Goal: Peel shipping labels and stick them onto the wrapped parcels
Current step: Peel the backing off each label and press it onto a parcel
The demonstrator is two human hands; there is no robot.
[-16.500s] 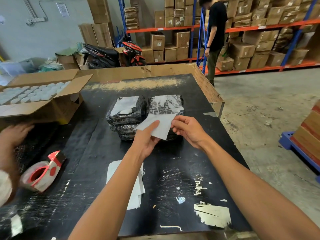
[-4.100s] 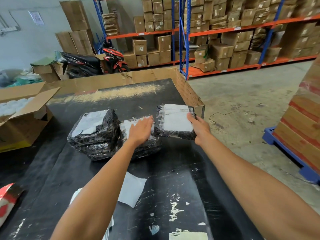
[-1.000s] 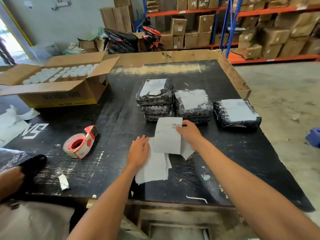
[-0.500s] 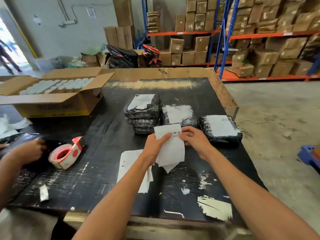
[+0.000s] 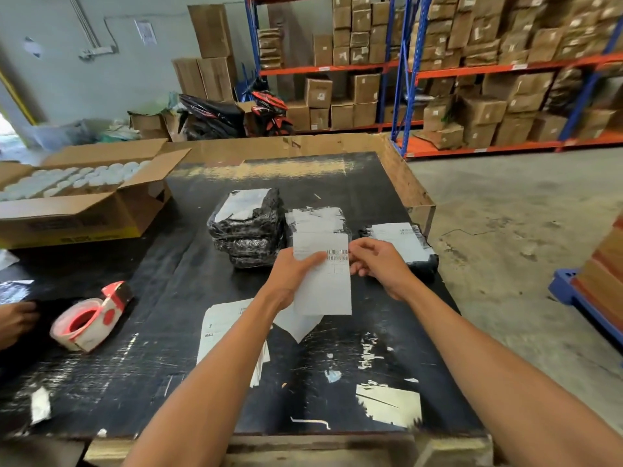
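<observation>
I hold a white shipping label point(image 5: 325, 281) with a barcode upright above the black table point(image 5: 371, 348). My left hand point(image 5: 290, 276) grips its left edge, and my right hand point(image 5: 377, 262) pinches its right edge by the barcode. Beyond the label lie black wrapped parcels: a stack at the left point(image 5: 247, 227), one in the middle point(image 5: 317, 219) and one at the right point(image 5: 403, 244), each with a white label on top. A pile of more label sheets point(image 5: 226, 328) lies flat under my left forearm.
A red and white tape dispenser point(image 5: 91, 318) sits at the left, near another person's hand point(image 5: 15, 320). An open cardboard box point(image 5: 87, 200) of white round items stands at the back left. Blue and orange racks point(image 5: 472, 72) with cartons and a parked motorbike point(image 5: 236, 114) stand behind.
One second ago the label was being lifted from the pile on the table. Now both hands hold it up in front of the parcels. The other person's hand drew back to the left.
</observation>
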